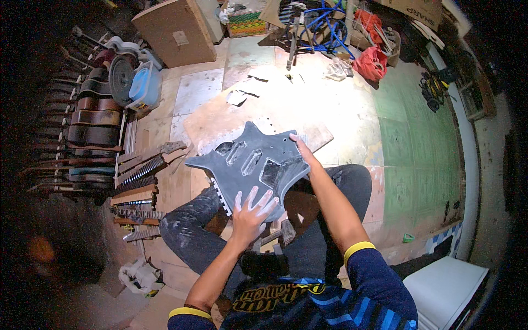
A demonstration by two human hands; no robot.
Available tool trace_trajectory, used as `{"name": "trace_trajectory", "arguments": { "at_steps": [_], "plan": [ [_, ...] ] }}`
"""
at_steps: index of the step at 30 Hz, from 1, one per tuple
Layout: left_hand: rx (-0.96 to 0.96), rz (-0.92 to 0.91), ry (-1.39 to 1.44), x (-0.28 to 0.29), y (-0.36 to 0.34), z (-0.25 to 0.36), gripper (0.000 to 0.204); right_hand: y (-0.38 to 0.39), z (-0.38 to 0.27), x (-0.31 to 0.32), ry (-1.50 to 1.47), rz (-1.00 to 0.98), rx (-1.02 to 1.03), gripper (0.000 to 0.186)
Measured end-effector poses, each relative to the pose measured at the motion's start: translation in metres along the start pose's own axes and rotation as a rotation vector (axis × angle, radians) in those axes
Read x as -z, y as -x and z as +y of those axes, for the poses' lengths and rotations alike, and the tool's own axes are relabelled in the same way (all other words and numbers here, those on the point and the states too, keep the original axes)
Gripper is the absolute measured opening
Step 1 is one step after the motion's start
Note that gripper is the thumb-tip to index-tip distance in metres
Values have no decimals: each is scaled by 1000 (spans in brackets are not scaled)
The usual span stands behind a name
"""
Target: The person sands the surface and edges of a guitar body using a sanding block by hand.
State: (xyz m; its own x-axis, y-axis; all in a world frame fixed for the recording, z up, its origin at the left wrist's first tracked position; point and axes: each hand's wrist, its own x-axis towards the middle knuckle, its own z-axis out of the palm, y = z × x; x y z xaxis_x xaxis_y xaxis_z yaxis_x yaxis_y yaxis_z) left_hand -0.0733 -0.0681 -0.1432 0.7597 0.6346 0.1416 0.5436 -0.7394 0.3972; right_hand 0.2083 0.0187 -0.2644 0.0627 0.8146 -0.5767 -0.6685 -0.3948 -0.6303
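A dark grey electric guitar body [258, 159], dusty and without hardware, rests tilted across my lap. Several pickup slots and a larger cavity are cut into its face, and two horns point outward. My left hand [250, 217] lies on the lower part of the face, fingers spread and whitened with dust. Whether anything sits beneath that palm is hidden. On the right edge, near the upper corner, my right hand [302, 148] grips the guitar body, with the thumb on the face and the other fingers mostly hidden behind the rim.
Guitar necks [140, 170] lie on the floor to the left, beside a row of guitars [96, 118]. A thin board [212, 118] with dark scraps lies ahead. Farther off are a blue hose [324, 25] and a red bag [371, 63]. A white box [445, 291] stands at the lower right.
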Motion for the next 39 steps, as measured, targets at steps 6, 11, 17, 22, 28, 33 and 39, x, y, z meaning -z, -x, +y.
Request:
{"name": "trace_trajectory", "arguments": {
  "at_steps": [6,11,17,22,28,33,39],
  "plan": [
    [-23,36,-52,-35,3,-7,58,-8,-3,25,819,382,486,76],
    [-13,-7,-114,-61,10,-14,72,20,-3,20,1064,488,590,42],
    [22,-6,-176,-78,-10,-33,80,3,6,52,708,367,541,41],
    [207,-73,-181,-61,-17,-54,78,36,-13,10,560,437,413,30],
    [201,-47,-262,-71,-14,-73,74,78,0,3,36,339,178,26],
    [190,-115,-202,-79,-7,-79,85,86,23,-10,740,370,189,31],
    [234,-203,28,-46,-23,-65,70,80,44,-23,1471,185,844,44]
  ]
}}
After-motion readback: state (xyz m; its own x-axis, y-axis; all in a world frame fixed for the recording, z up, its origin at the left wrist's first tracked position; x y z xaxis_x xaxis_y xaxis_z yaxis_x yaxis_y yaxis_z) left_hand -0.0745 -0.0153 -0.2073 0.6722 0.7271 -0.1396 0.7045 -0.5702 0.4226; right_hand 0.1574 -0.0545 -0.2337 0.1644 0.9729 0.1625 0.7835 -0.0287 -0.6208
